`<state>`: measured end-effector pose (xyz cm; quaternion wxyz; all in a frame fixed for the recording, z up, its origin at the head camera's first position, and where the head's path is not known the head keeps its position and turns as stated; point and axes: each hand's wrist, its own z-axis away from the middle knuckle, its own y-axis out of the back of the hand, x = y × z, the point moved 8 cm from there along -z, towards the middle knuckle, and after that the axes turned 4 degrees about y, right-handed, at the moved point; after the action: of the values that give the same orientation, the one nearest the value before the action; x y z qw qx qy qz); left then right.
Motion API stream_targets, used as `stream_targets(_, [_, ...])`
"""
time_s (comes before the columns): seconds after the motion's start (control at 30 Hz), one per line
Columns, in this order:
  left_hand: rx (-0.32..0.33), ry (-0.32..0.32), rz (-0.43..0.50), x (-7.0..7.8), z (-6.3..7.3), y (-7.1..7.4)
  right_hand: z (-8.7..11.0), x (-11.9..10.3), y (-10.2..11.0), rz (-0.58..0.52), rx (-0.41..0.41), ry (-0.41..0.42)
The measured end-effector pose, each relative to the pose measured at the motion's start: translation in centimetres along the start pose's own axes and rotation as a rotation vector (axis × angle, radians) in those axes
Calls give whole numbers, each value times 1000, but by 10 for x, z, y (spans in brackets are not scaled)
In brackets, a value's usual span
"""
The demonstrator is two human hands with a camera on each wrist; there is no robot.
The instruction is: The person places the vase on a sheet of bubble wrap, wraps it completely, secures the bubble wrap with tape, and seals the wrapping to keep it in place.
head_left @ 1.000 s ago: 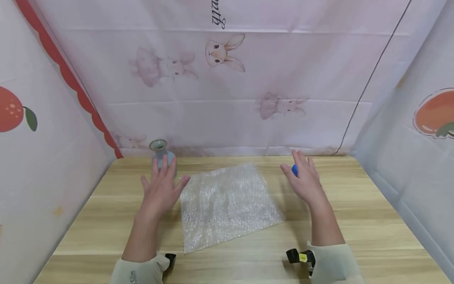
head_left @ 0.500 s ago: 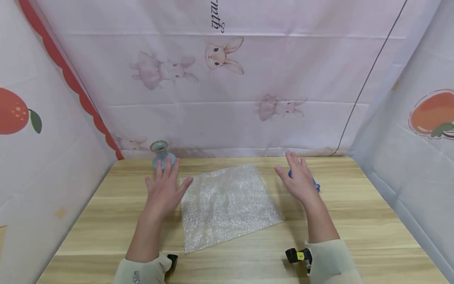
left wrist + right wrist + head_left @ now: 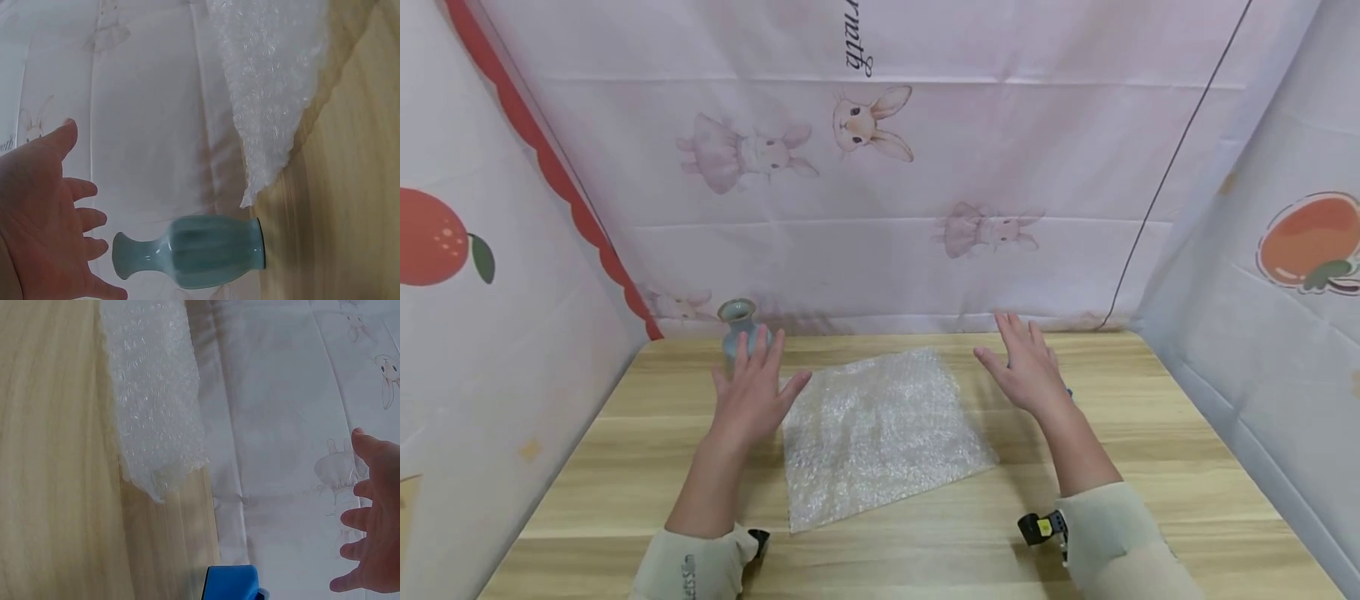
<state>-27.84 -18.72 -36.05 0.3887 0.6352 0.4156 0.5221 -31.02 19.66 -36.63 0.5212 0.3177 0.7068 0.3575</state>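
My left hand [image 3: 751, 396] hovers over the table with its fingers spread, holding nothing. Just beyond its fingertips stands a pale blue-green ceramic vase [image 3: 209, 252], upright with a flared neck; in the head view the fingers hide its lower part. My right hand [image 3: 1028, 371] is also raised with fingers spread and holds nothing. Under it lies a blue object [image 3: 231, 582], almost wholly hidden by the hand in the head view and cut off by the frame edge in the right wrist view. Between both hands a sheet of bubble wrap [image 3: 880, 437] lies flat.
The wooden table [image 3: 887, 554] is enclosed by a pink fabric backdrop [image 3: 865, 275] with rabbit prints behind and white printed cloth at both sides. Black wrist cameras stick out from both cuffs, low over the table.
Both hands stay raised with spread fingers. My right hand has shifted slightly left, and the left hand slightly right in the head view. The vase and bubble wrap lie as before.
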Motion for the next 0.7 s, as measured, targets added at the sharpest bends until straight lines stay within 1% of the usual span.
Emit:
stream_targets(0.1, [2, -2, -1, -3, -1, -1, -2, -1, -3, 9, 3, 12])
stream_targets(0.17, [24, -14, -4, -4, -3, -1, -4, -2, -7, 20, 2, 28])
stream_targets(0.3, [78, -54, -23, -5, -9, -1, -9, -4, -23, 48, -53, 61])
stream_targets(0.43, [120, -71, -31, -10, -16, 0, -9, -7, -35, 53, -101, 68])
stream_targets(0.5, [156, -71, -12, -12, -18, 5, -8, -10, -37, 58, -103, 72])
stream_targets(0.6, [229, -67, 39, -17, -22, 16, -7, -16, -39, 53, -105, 82])
stream_targets(0.7, [287, -56, 101, -25, -26, 27, -6, -22, -46, 45, -146, 97])
